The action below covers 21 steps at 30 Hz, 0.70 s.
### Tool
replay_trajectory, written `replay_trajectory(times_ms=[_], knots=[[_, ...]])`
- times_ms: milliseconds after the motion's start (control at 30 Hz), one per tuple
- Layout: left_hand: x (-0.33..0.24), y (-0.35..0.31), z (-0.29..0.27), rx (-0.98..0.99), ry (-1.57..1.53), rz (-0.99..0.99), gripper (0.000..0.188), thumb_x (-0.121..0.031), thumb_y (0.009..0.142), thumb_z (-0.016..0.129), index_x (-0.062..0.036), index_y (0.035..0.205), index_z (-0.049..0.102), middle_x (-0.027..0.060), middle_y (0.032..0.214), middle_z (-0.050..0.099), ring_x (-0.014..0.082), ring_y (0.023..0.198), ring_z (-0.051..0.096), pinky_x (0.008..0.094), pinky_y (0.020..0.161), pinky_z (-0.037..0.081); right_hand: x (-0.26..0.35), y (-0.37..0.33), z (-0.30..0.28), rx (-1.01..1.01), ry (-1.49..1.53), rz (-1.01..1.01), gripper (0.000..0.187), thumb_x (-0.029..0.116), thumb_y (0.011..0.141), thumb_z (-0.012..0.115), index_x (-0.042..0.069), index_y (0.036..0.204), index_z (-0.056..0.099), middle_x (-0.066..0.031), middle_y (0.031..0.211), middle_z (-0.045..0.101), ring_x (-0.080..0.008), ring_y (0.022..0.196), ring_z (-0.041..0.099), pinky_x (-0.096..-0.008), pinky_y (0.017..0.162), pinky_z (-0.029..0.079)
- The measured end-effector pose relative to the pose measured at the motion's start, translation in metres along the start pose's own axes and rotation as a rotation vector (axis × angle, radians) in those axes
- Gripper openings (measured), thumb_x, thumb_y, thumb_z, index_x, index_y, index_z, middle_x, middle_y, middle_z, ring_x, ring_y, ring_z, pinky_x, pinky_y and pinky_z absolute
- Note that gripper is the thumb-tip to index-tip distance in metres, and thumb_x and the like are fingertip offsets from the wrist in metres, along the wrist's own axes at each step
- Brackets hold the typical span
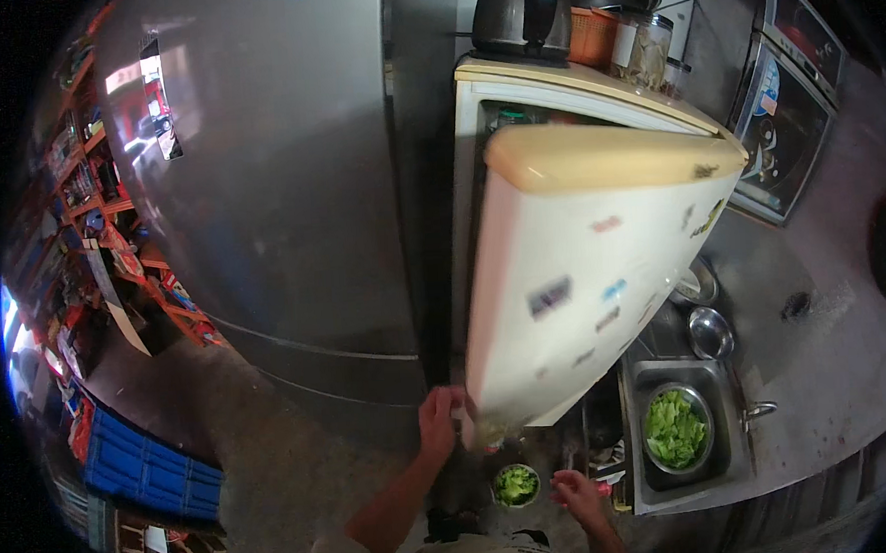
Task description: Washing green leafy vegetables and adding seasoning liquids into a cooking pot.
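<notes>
The white door (603, 268) of a small refrigerator (470, 125) stands partly open, with a yellowed top edge and several small stickers on its front. At the lower left corner of that door, my left hand (439, 422) has its fingers curled round the edge. My right hand (580, 495) hangs low to the right of the door, fingers loosely bent and apart, with nothing seen in it. Between my hands, lower down, is a bowl of green leaves (516, 485). Most of the refrigerator's inside is hidden behind the door.
A tall grey refrigerator (278, 185) stands to the left. On the small one are an electric kettle (520, 17), an orange basket (591, 36) and jars (647, 51). At right, a sink (738, 461) holds a metal bowl of leafy greens (676, 429). A blue crate (152, 462) is far left.
</notes>
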<state>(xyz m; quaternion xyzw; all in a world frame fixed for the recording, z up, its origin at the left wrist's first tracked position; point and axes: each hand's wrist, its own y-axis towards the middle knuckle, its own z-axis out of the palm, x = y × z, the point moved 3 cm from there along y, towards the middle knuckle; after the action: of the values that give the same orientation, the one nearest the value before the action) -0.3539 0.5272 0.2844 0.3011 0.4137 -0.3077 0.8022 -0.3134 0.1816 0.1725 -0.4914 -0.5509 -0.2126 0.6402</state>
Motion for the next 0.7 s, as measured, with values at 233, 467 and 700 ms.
replay_trajectory(times_ms=[233,467,700], knots=[[0.126,-0.071,-0.084,0.283,0.116,-0.154,0.043,-0.041,0.106,0.048,-0.0065,0.128,0.063,0.0112,0.120,0.066,0.0265,0.107,0.064,0.0439,0.094,0.051,-0.002,-0.027,-0.005,0.042,0.011,0.243,0.043,0.023,0.101,0.060,-0.005,0.133,0.049,-0.0203,0.119,0.065,-0.0306,0.097,0.069,-0.0430,0.079,0.061],[0.231,-0.073,-0.090,0.228,-0.370,-0.624,0.030,-0.024,0.098,0.062,-0.0033,0.119,0.067,0.0081,0.118,0.069,0.0232,0.102,0.066,0.0365,0.085,0.054,-0.044,-0.097,-0.106,-0.144,0.192,0.060,0.055,0.047,0.101,0.054,0.003,0.134,0.050,-0.0181,0.117,0.064,-0.0326,0.101,0.067,-0.0477,0.078,0.060],[0.202,0.093,0.054,0.279,0.763,-0.230,0.020,-0.019,0.091,0.065,-0.0060,0.106,0.064,0.0113,0.092,0.068,0.0247,0.087,0.067,0.0364,0.077,0.053,-0.027,-0.115,-0.125,-0.792,0.487,0.192,0.032,0.031,0.097,0.059,0.009,0.120,0.059,-0.0074,0.097,0.066,-0.0198,0.083,0.063,-0.0433,0.069,0.060]])
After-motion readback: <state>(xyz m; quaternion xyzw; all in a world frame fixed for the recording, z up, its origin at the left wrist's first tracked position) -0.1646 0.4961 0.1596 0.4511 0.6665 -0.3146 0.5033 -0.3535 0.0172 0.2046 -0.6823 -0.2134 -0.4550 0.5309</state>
